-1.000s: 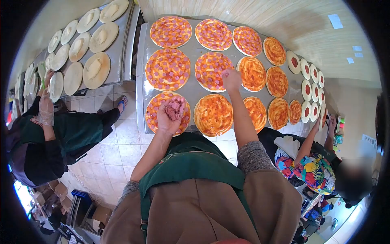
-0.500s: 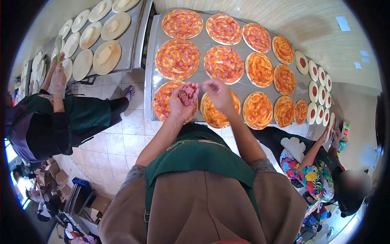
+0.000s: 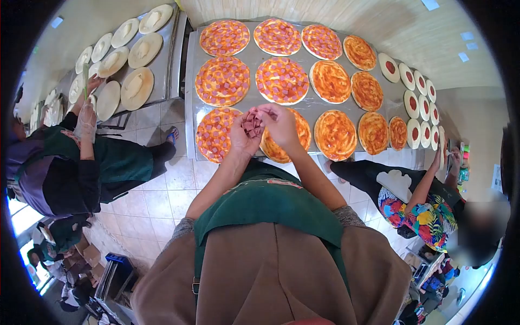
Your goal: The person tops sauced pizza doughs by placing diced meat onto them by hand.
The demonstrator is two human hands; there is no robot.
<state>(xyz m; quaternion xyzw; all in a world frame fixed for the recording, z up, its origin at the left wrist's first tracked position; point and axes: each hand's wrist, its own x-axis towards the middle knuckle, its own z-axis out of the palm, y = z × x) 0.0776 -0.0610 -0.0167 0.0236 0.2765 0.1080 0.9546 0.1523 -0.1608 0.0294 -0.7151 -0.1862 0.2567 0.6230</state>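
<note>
My left hand (image 3: 245,140) is cupped around a pile of diced ham (image 3: 253,125), pinkish-brown cubes. Against the pile's right side, the fingers of my right hand (image 3: 282,128) are pinched together on some of the cubes. Below both hands lies a pizza base with sauce (image 3: 299,130), partly covered by my right hand. To the left, a pizza topped with diced meat (image 3: 212,135) is partly behind my left hand. Another meat-topped pizza (image 3: 282,81) lies just beyond my fingers.
The metal table (image 3: 254,108) carries several more sauced bases (image 3: 335,135) and small rounds with red centres (image 3: 413,133). A co-worker (image 3: 65,157) stands left by a table of dough rounds (image 3: 137,89). Another person (image 3: 417,203) holds a round at the right.
My right hand has come left and down from over the pizza to the ham pile in my left hand. The view has shifted slightly.
</note>
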